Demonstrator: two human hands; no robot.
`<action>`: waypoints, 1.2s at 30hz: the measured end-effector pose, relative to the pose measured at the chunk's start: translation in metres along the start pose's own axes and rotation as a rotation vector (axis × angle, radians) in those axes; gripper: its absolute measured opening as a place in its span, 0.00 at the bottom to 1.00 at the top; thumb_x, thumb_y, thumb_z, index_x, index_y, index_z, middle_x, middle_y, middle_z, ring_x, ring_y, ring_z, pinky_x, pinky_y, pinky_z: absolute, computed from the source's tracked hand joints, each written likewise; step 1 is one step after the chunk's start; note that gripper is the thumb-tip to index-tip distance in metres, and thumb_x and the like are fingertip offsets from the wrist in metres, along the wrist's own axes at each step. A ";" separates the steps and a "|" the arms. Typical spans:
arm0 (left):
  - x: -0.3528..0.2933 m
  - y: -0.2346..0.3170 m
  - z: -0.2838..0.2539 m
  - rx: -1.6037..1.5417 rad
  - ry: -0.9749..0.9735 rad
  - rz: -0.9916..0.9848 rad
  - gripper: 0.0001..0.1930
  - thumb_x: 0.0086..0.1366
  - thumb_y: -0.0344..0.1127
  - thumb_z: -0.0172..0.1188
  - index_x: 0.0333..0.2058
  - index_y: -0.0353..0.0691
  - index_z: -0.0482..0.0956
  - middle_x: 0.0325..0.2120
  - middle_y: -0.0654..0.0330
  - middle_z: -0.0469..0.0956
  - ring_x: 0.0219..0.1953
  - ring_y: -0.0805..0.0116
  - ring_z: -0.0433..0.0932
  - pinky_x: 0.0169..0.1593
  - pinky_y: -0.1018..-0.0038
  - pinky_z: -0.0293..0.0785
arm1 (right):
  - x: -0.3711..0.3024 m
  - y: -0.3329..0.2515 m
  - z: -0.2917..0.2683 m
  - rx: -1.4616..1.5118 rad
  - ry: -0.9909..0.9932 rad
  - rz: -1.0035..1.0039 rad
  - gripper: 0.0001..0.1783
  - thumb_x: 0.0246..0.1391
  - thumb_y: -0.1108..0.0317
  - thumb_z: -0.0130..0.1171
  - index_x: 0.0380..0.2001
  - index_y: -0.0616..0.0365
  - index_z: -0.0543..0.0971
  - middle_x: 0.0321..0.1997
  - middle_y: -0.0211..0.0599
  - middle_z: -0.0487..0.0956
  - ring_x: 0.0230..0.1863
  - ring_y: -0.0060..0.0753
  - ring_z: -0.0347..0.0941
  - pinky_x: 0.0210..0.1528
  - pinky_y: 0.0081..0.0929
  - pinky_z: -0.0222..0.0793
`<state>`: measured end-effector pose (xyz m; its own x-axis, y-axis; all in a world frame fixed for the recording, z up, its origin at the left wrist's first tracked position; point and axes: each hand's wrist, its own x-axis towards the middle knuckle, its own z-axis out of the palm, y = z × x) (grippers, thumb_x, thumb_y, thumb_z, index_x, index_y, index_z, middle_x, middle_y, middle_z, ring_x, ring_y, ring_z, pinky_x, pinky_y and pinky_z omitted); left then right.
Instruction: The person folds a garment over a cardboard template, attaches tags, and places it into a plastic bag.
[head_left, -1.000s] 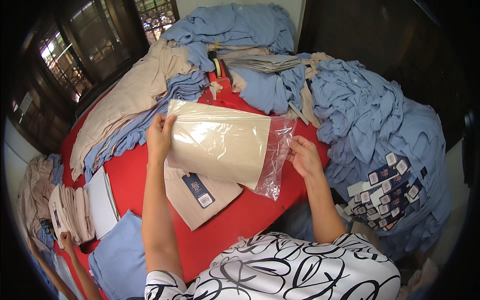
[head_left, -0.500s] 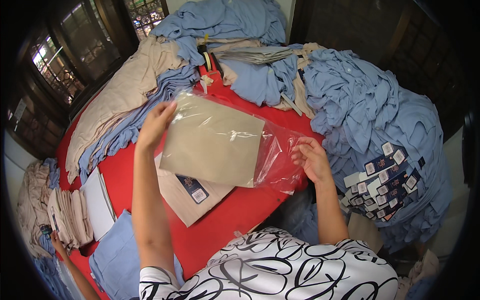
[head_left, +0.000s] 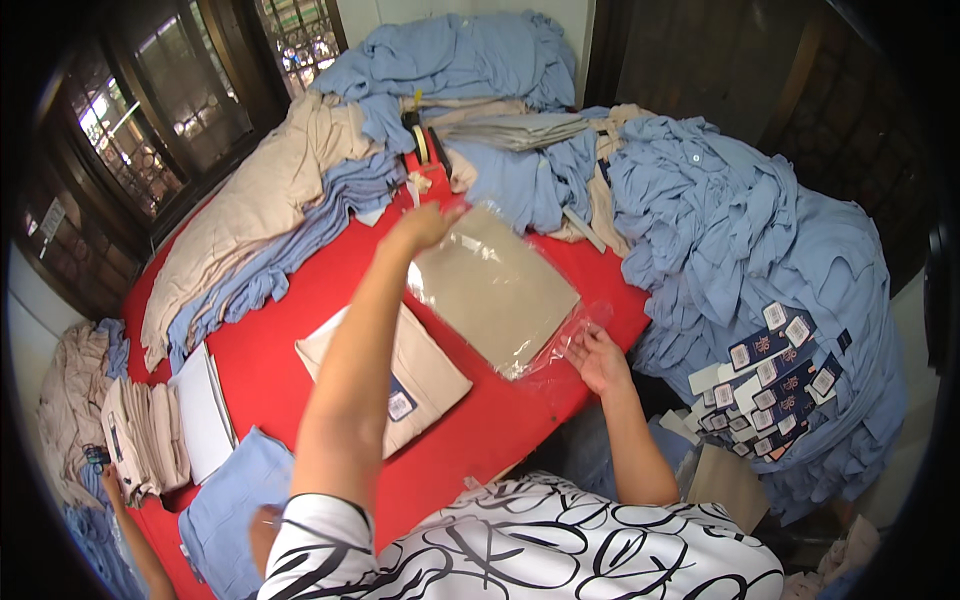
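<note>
Place: garment-packing workroom
Work surface: red-covered counter [head_left: 250,350]
Stock: heaped light-blue cloth garments [head_left: 720,220]; folded beige cloth garments [head_left: 150,430]
Packaging items: clear flat plastic bag [head_left: 500,288]; dark-blue rectangular card tags [head_left: 795,382]

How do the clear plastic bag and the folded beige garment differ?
The clear plastic bag is glossy; the folded beige garment is matte.
The garment bears a navy tag; the bag shows none.
The left hand and right hand are at the bag's edges; the left forearm partly hides the garment.
Both are over the red table.
</note>
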<state>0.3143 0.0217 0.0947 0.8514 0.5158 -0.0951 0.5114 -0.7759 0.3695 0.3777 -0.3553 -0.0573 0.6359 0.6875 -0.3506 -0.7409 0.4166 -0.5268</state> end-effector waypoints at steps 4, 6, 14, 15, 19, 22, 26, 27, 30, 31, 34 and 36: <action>0.003 -0.040 0.060 -0.067 -0.081 -0.190 0.35 0.67 0.61 0.46 0.56 0.31 0.70 0.55 0.41 0.72 0.60 0.44 0.69 0.62 0.55 0.63 | -0.009 0.000 -0.002 -0.008 0.042 -0.026 0.11 0.63 0.73 0.52 0.48 0.56 0.70 0.41 0.41 0.78 0.46 0.43 0.78 0.50 0.39 0.77; -0.007 -0.030 0.090 0.013 0.105 -0.225 0.31 0.65 0.55 0.51 0.55 0.32 0.71 0.54 0.44 0.72 0.59 0.46 0.69 0.61 0.53 0.63 | -0.025 -0.002 -0.002 -0.044 0.124 -0.106 0.12 0.63 0.73 0.52 0.49 0.56 0.69 0.42 0.43 0.78 0.45 0.44 0.78 0.49 0.40 0.78; -0.020 -0.030 0.087 -0.002 0.205 -0.328 0.14 0.58 0.42 0.63 0.39 0.40 0.79 0.41 0.52 0.79 0.48 0.53 0.76 0.50 0.57 0.71 | -0.052 0.004 0.006 -0.462 0.312 -0.612 0.09 0.64 0.75 0.49 0.46 0.60 0.63 0.38 0.50 0.78 0.31 0.39 0.80 0.31 0.27 0.80; -0.018 -0.033 0.069 -0.116 0.111 -0.320 0.13 0.57 0.42 0.63 0.37 0.40 0.79 0.37 0.52 0.80 0.45 0.54 0.78 0.47 0.58 0.73 | -0.051 0.000 0.005 -0.481 0.279 -0.596 0.09 0.64 0.75 0.49 0.45 0.60 0.64 0.38 0.49 0.78 0.30 0.38 0.80 0.30 0.27 0.80; -0.043 0.035 -0.013 -0.143 0.329 0.171 0.11 0.55 0.40 0.63 0.31 0.39 0.77 0.24 0.49 0.80 0.31 0.50 0.81 0.36 0.59 0.76 | -0.040 -0.015 -0.029 -0.310 0.272 -0.476 0.08 0.63 0.74 0.51 0.45 0.62 0.71 0.39 0.45 0.79 0.34 0.36 0.80 0.35 0.29 0.80; -0.066 0.091 -0.075 0.177 0.520 0.259 0.09 0.57 0.36 0.62 0.32 0.38 0.76 0.26 0.49 0.80 0.32 0.50 0.80 0.35 0.60 0.74 | -0.034 -0.019 -0.019 -0.170 0.182 -0.338 0.12 0.61 0.75 0.53 0.49 0.61 0.73 0.41 0.41 0.79 0.37 0.34 0.79 0.40 0.30 0.79; -0.104 0.132 -0.144 0.126 0.809 0.369 0.09 0.60 0.38 0.60 0.35 0.39 0.76 0.28 0.50 0.81 0.34 0.49 0.80 0.37 0.59 0.73 | -0.012 -0.022 0.030 -0.104 0.022 -0.254 0.16 0.59 0.76 0.55 0.51 0.59 0.73 0.47 0.37 0.79 0.40 0.30 0.78 0.42 0.25 0.77; -0.105 0.126 -0.159 0.243 0.802 0.267 0.09 0.60 0.37 0.59 0.36 0.39 0.76 0.29 0.52 0.81 0.35 0.49 0.80 0.38 0.59 0.73 | 0.000 -0.023 0.042 -0.108 -0.029 -0.256 0.17 0.59 0.77 0.55 0.51 0.58 0.72 0.48 0.37 0.78 0.40 0.29 0.78 0.42 0.25 0.77; -0.139 0.105 -0.186 0.301 0.864 0.115 0.11 0.61 0.35 0.59 0.42 0.42 0.77 0.33 0.50 0.81 0.37 0.51 0.80 0.41 0.61 0.74 | 0.031 -0.029 0.078 -0.187 -0.211 -0.235 0.19 0.58 0.78 0.55 0.53 0.58 0.71 0.51 0.38 0.76 0.41 0.27 0.77 0.43 0.22 0.76; -0.158 0.093 -0.194 0.276 0.919 0.119 0.12 0.61 0.33 0.59 0.44 0.42 0.77 0.32 0.51 0.81 0.36 0.55 0.80 0.41 0.64 0.73 | 0.041 -0.029 0.091 -0.217 -0.275 -0.223 0.20 0.58 0.78 0.55 0.54 0.58 0.70 0.52 0.38 0.76 0.41 0.26 0.77 0.43 0.21 0.75; -0.244 0.067 -0.196 0.170 1.067 0.057 0.16 0.61 0.30 0.59 0.49 0.44 0.77 0.26 0.55 0.76 0.30 0.62 0.75 0.37 0.70 0.71 | 0.058 -0.018 0.144 -0.325 -0.453 -0.169 0.22 0.57 0.79 0.55 0.56 0.59 0.70 0.54 0.39 0.75 0.40 0.25 0.76 0.41 0.21 0.74; -0.305 0.059 -0.176 -0.053 1.183 -0.071 0.22 0.60 0.22 0.57 0.53 0.45 0.75 0.26 0.61 0.71 0.27 0.72 0.69 0.34 0.76 0.67 | 0.066 -0.008 0.175 -0.421 -0.594 -0.126 0.25 0.56 0.80 0.54 0.58 0.61 0.70 0.59 0.40 0.73 0.39 0.23 0.76 0.38 0.19 0.74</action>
<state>0.0644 -0.1172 0.3078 0.1699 0.5938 0.7864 0.5242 -0.7302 0.4381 0.3879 -0.2087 0.0591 0.3975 0.9057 0.1473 -0.4485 0.3319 -0.8299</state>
